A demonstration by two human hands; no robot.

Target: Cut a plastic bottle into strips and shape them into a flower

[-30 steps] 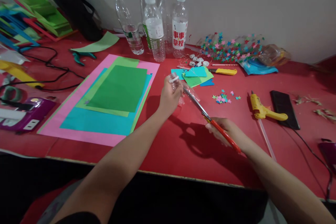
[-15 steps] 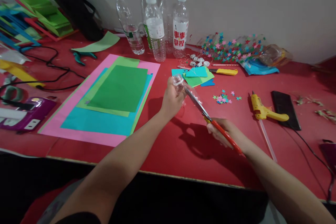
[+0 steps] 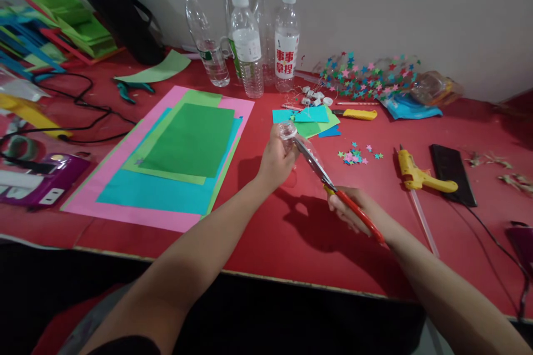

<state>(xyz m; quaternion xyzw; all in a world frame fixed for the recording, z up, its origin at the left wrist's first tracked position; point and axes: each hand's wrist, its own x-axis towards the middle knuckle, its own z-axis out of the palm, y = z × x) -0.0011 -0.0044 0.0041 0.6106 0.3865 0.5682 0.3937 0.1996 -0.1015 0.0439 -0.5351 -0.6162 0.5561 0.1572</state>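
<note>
My left hand point(image 3: 275, 156) is closed round a clear plastic bottle piece point(image 3: 287, 130), its threaded neck pointing up and away from me. The lower part of the piece is see-through and hard to make out. In my right hand point(image 3: 353, 209) are scissors point(image 3: 317, 166) with red handles and a touch of yellow. Their metal blades reach up to the plastic beside my left fingers. Both hands are over the red table point(image 3: 258, 238), and their shadows fall on it.
Left lie stacked coloured paper sheets point(image 3: 191, 141). Several plastic bottles point(image 3: 246, 50) stand by the wall. Beyond my hands are small paper pieces point(image 3: 306, 115), a yellow cutter point(image 3: 355, 114) and star confetti point(image 3: 353, 155). Right are a yellow glue gun point(image 3: 416, 172) and a black phone point(image 3: 453, 175).
My left hand and the bottle piece have shifted slightly right and toward me, and the neck has turned a little. The scissors stay at the plastic, almost unmoved.
</note>
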